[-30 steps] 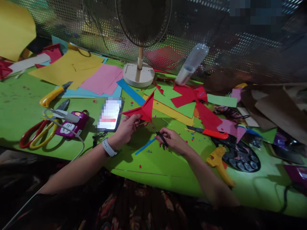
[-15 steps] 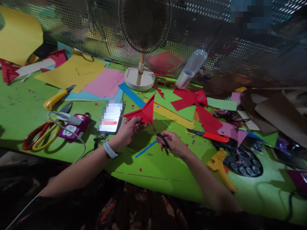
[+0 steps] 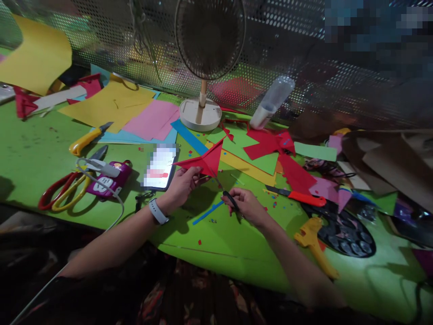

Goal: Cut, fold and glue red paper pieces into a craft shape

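Between the thumb and fingers of my left hand (image 3: 182, 184) is a folded piece of red paper (image 3: 212, 159) with pointed corners, held above the green table (image 3: 182, 275). My right hand (image 3: 246, 205) grips small scissors (image 3: 231, 200) with black handles. Their blades reach the lower edge of the red paper; how far they stand apart is too small to make out. Below the hands, a thin blue paper strip (image 3: 207, 214) lies among tiny scraps. A lit phone (image 3: 159, 167) rests just left of my left hand.
Behind the hands stands a fan (image 3: 200, 115). Large red-and-yellow-handled scissors (image 3: 71, 192), a purple power adapter (image 3: 110, 180) and a yellow knife (image 3: 84, 140) lie left. An orange cutter (image 3: 306, 197), a yellow glue gun (image 3: 313, 239) and a black palette (image 3: 352, 237) lie right.
The whole scene has shifted slightly right and down in view. Both hands keep their holds on the red paper and the scissors, with hardly any movement over the table.
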`<act>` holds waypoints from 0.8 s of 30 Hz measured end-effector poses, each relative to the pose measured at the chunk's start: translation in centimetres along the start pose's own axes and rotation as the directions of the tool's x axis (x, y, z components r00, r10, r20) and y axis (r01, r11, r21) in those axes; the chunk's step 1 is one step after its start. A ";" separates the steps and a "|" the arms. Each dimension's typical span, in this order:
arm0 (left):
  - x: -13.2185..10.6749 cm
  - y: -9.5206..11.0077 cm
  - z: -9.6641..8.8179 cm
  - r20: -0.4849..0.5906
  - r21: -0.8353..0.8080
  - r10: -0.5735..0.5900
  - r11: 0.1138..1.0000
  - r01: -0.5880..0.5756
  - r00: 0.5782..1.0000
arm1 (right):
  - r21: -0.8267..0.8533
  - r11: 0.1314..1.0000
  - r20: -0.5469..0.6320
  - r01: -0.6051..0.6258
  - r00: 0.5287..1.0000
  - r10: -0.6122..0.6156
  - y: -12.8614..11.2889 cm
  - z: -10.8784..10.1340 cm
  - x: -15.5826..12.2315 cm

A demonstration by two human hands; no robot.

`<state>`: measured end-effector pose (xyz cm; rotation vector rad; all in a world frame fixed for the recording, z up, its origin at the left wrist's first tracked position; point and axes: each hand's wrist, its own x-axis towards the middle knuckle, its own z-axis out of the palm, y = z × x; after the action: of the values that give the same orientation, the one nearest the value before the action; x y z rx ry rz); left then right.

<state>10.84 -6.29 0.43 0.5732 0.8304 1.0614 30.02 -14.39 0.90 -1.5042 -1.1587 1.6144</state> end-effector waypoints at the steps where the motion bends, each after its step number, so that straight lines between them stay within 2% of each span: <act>1: 0.0 0.0 0.0 -0.001 0.004 0.004 1.000 -0.004 1.000 | 0.007 1.000 -0.003 0.003 1.000 -0.003 0.0 0.0 0.0; 5: 0.0 0.1 0.1 -0.003 0.023 0.043 0.999 -0.043 0.999 | 0.024 1.000 -0.006 0.015 1.000 -0.015 -0.2 0.1 0.0; 14: 0.1 -0.1 -0.1 0.016 0.051 0.067 0.996 -0.068 0.998 | -0.053 0.999 -0.021 -0.011 1.000 0.009 -0.8 0.2 -0.5; 24: 0.3 -0.1 -0.2 0.041 0.052 0.089 0.994 -0.091 0.995 | 0.013 1.000 -0.024 0.017 1.000 -0.017 0.2 -0.2 0.1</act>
<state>10.80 -6.02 0.12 0.6800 0.8078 1.1090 30.21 -14.33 0.72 -1.4975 -1.1421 1.5858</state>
